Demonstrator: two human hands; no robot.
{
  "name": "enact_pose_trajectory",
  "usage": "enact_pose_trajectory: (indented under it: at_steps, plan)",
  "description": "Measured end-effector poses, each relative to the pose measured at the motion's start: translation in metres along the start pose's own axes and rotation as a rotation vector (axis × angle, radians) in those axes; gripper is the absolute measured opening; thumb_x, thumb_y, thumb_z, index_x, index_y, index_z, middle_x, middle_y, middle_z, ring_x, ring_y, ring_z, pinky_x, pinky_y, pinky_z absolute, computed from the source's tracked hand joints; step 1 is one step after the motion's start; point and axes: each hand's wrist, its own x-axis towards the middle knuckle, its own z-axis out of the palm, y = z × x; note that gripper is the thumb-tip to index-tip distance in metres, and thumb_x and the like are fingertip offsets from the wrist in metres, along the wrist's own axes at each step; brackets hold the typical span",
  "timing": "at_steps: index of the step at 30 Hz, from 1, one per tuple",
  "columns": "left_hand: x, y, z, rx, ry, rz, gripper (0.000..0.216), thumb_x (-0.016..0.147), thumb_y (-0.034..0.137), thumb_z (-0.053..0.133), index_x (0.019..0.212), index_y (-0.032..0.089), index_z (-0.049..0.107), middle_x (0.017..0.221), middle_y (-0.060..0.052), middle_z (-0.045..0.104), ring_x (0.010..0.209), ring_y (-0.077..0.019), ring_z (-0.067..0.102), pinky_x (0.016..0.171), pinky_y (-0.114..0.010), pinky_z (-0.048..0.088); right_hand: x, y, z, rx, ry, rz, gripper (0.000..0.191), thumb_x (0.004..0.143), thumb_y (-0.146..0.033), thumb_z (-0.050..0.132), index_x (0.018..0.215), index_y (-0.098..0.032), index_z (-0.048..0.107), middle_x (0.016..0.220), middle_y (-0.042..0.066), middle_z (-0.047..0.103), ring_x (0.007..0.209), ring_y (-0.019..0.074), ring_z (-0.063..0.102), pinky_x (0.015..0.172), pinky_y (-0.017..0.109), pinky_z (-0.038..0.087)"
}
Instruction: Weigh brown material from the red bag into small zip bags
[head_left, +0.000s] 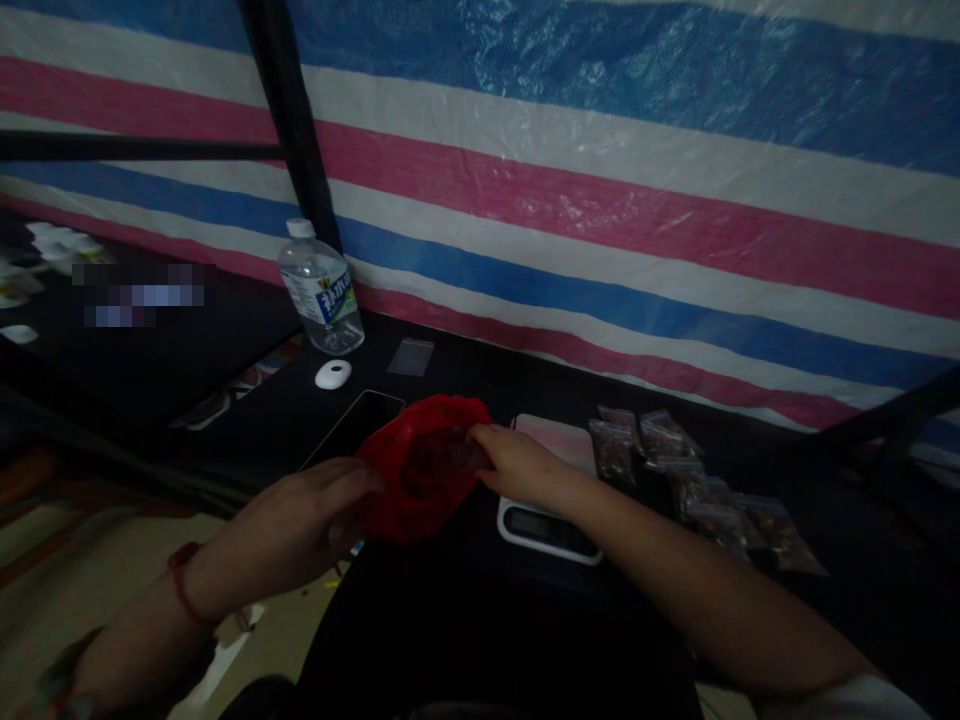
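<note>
A red plastic bag (382, 450) lies crumpled with its mouth spread, dark contents inside. My left hand (322, 505), with a red cord on the wrist, grips the bag's left edge. At the bag's right rim my right hand (517, 465) is closed, fingertips pinched together over the opening. Something dark and partly see-through shows by those fingertips, too dim to name. Under my right forearm sits a white digital scale (559, 535), its plate partly covered by the hand. Several small zip bags (712, 500) with brownish contents lie to the right of the scale.
A clear water bottle (319, 290) stands at the back left, a white oval object (334, 374) before it. A flat clear zip bag (411, 357) and a phone (349, 430) lie on the black table (480, 370). Striped plastic sheeting (600, 200) hangs behind.
</note>
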Motion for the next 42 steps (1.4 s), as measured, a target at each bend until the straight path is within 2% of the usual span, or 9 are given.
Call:
enact_pose_trajectory:
  at_steps: [3, 6, 12, 18, 26, 33, 42]
  plan:
    - [0.006, 0.008, 0.01, 0.043, -0.103, 0.025, 0.06, 0.069, 0.005, 0.051, 0.124, 0.029, 0.05, 0.125, -0.003, 0.059, 0.114, -0.0201, 0.054, 0.094, -0.035, 0.047, -0.003, -0.008, 0.0, 0.009, 0.011, -0.045, 0.033, 0.076, -0.014, 0.057, 0.109, -0.015, 0.057, 0.106, 0.009, 0.063, 0.098, 0.0183, 0.058, 0.085, 0.03, 0.044]
    - [0.014, 0.017, 0.018, 0.066, -0.154, 0.046, 0.073, 0.065, 0.003, 0.051, 0.132, 0.031, 0.045, 0.132, 0.0, 0.055, 0.123, -0.0214, 0.047, 0.1, -0.037, 0.042, -0.006, -0.018, 0.003, -0.014, -0.024, -0.079, 0.032, 0.078, -0.016, 0.057, 0.11, -0.016, 0.059, 0.105, 0.009, 0.063, 0.099, 0.0186, 0.057, 0.086, 0.03, 0.043]
    - [0.023, 0.021, 0.025, 0.056, -0.244, 0.025, 0.058, 0.073, 0.008, 0.051, 0.126, 0.031, 0.052, 0.119, -0.001, 0.064, 0.111, -0.0222, 0.055, 0.093, -0.039, 0.046, -0.007, -0.022, 0.01, -0.076, -0.092, -0.049, 0.029, 0.079, -0.016, 0.055, 0.107, -0.016, 0.063, 0.102, 0.009, 0.063, 0.097, 0.019, 0.058, 0.084, 0.031, 0.043]
    - [0.022, 0.017, 0.032, 0.027, -0.247, -0.017, 0.055, 0.075, 0.009, 0.051, 0.127, 0.029, 0.052, 0.113, -0.005, 0.063, 0.103, -0.0222, 0.057, 0.088, -0.037, 0.047, -0.001, -0.022, 0.014, -0.053, -0.101, -0.056, 0.029, 0.079, -0.017, 0.056, 0.107, -0.017, 0.064, 0.101, 0.009, 0.062, 0.097, 0.0186, 0.057, 0.085, 0.031, 0.043]
    - [0.018, 0.017, 0.036, -0.018, -0.267, -0.002, 0.038, 0.073, 0.006, 0.055, 0.104, 0.026, 0.065, 0.103, -0.003, 0.063, 0.101, -0.0207, 0.054, 0.091, -0.035, 0.044, 0.007, -0.023, 0.025, -0.058, -0.069, -0.053, 0.028, 0.078, -0.023, 0.058, 0.104, -0.015, 0.065, 0.098, 0.01, 0.062, 0.092, 0.0207, 0.058, 0.082, 0.032, 0.044]
    - [0.013, 0.013, 0.043, -0.041, -0.205, 0.061, 0.036, 0.075, 0.008, 0.057, 0.105, 0.026, 0.065, 0.104, -0.005, 0.063, 0.102, -0.0204, 0.053, 0.091, -0.034, 0.043, 0.013, -0.03, 0.028, -0.01, -0.104, -0.047, 0.026, 0.077, -0.022, 0.061, 0.102, -0.019, 0.065, 0.097, 0.007, 0.062, 0.095, 0.0188, 0.057, 0.083, 0.03, 0.043]
    - [0.012, 0.012, 0.039, 0.013, -0.138, 0.079, 0.04, 0.075, 0.005, 0.055, 0.108, 0.028, 0.064, 0.104, -0.004, 0.062, 0.1, -0.0203, 0.052, 0.089, -0.033, 0.044, 0.02, -0.029, 0.034, 0.146, -0.044, -0.015, 0.033, 0.077, -0.016, 0.061, 0.11, -0.017, 0.061, 0.105, 0.007, 0.062, 0.096, 0.0168, 0.058, 0.085, 0.029, 0.044]
